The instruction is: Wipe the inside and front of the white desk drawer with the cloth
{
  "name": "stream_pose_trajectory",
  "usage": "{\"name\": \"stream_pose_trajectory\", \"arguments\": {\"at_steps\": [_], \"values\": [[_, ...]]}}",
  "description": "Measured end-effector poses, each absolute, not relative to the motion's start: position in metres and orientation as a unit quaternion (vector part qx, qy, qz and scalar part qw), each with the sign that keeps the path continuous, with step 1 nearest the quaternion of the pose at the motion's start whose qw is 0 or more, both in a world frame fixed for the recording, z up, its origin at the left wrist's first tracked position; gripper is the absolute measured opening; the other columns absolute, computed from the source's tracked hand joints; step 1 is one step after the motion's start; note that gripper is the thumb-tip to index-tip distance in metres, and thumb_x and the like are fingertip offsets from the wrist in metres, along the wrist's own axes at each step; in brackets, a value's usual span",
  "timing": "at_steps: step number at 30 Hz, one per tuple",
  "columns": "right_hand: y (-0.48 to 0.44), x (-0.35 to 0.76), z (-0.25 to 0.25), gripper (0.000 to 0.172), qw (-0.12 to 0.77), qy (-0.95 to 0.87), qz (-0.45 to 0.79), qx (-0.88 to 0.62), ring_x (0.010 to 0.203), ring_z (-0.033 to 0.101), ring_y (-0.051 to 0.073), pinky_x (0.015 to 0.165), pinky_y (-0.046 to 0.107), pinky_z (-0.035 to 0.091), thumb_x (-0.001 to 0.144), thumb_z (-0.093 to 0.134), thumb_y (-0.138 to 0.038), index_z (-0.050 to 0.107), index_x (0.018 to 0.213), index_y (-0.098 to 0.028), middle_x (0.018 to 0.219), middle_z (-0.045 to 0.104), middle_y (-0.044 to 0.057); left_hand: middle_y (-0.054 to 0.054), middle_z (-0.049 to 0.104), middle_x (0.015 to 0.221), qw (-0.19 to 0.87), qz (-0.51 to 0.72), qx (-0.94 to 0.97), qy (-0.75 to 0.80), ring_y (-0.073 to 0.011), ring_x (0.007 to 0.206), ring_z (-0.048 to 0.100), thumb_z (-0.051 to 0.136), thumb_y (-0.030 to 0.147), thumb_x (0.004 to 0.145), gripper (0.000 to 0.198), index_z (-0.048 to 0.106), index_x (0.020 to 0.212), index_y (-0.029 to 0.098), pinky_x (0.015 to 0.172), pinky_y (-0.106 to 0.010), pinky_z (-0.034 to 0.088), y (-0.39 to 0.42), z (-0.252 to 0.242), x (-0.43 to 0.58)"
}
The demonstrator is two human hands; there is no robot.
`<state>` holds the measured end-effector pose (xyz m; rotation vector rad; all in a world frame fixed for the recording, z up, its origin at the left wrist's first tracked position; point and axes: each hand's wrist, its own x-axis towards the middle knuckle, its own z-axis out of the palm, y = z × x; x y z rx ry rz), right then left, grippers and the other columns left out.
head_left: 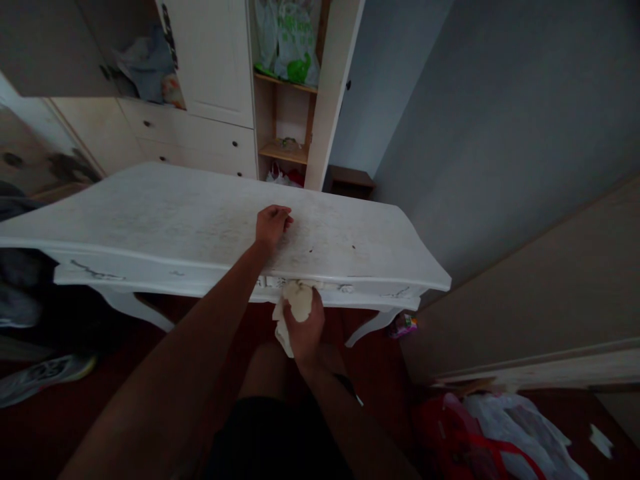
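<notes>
My left hand (273, 225) rests on the worn top of the white table (175, 193), its fingers curled together; whether anything is inside them is hidden. Lower down, at the front edge, my right hand (307, 333) grips a cream-coloured cloth (300, 303). The cloth is bunched, with part of it hanging below the fingers. It is against or just in front of the carved drawer front (275, 282), and I cannot tell if they touch. Grey smudges mark the tabletop, and two small dark specks (353, 247) lie to the right of my left hand.
Behind the table stands a white wardrobe (215, 67) with an open door and shelves holding plastic bags (295, 40). A grey wall (500, 120) closes off the right side. Bags (515, 427) lie on the floor at lower right, and a shoe (47, 377) at lower left.
</notes>
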<state>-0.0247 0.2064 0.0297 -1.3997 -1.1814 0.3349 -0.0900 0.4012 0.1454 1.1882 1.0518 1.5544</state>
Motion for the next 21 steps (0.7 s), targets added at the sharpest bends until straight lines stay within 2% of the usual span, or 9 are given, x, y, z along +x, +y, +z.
{"name": "stream_pose_trajectory", "arguments": {"at_steps": [2,5,8,11,15,21], "values": [[0.213,-0.035,0.028,0.046,0.530,-0.592,0.052,-0.605,0.111,0.056,0.030,0.095,0.047,0.048,0.081,0.066,-0.037,0.059,0.122,-0.017,0.116,0.064,0.015,0.001,0.061,0.056,0.442,0.628,0.481,0.423,-0.0090,0.048,0.051,0.057,0.019,0.071,0.010,0.066,0.074,0.014,0.047,-0.019,0.038,0.401,0.145,-0.090],[0.216,-0.036,0.030,0.041,0.431,-0.685,-0.019,-0.587,0.108,0.056,0.031,0.094,0.047,0.047,0.083,0.065,-0.036,0.062,0.119,-0.017,0.114,0.064,0.015,0.000,0.061,0.056,0.443,0.629,0.480,0.422,-0.0091,0.048,0.051,0.057,0.018,0.072,0.009,0.065,0.073,0.014,0.047,-0.020,0.037,0.401,0.146,-0.090],[0.216,-0.026,0.037,0.040,0.341,-0.750,-0.043,-0.565,0.107,0.054,0.029,0.096,0.044,0.044,0.087,0.059,-0.030,0.060,0.126,-0.018,0.118,0.064,0.013,0.001,0.061,0.056,0.444,0.628,0.479,0.423,-0.0092,0.047,0.050,0.057,0.018,0.072,0.009,0.065,0.072,0.014,0.046,-0.020,0.037,0.401,0.146,-0.089],[0.216,-0.017,0.045,0.050,0.275,-0.791,-0.037,-0.546,0.108,0.054,0.028,0.097,0.042,0.043,0.088,0.058,-0.030,0.053,0.136,-0.018,0.123,0.063,0.011,0.001,0.061,0.056,0.445,0.627,0.480,0.423,-0.0092,0.047,0.050,0.057,0.017,0.072,0.009,0.065,0.073,0.014,0.047,-0.020,0.038,0.401,0.146,-0.089],[0.217,-0.013,0.052,0.053,0.215,-0.815,-0.005,-0.539,0.109,0.054,0.028,0.098,0.042,0.043,0.084,0.063,-0.033,0.054,0.135,-0.017,0.123,0.064,0.011,0.001,0.060,0.055,0.442,0.624,0.481,0.429,-0.0094,0.047,0.050,0.055,0.016,0.072,0.009,0.064,0.073,0.015,0.046,-0.020,0.037,0.402,0.145,-0.089],[0.214,-0.005,0.057,0.050,0.206,-0.810,0.013,-0.548,0.109,0.056,0.028,0.097,0.042,0.044,0.085,0.062,-0.036,0.056,0.132,-0.019,0.124,0.064,0.010,0.000,0.061,0.056,0.442,0.619,0.482,0.436,-0.0095,0.048,0.050,0.056,0.017,0.072,0.009,0.064,0.072,0.016,0.046,-0.020,0.037,0.400,0.147,-0.090]]}}
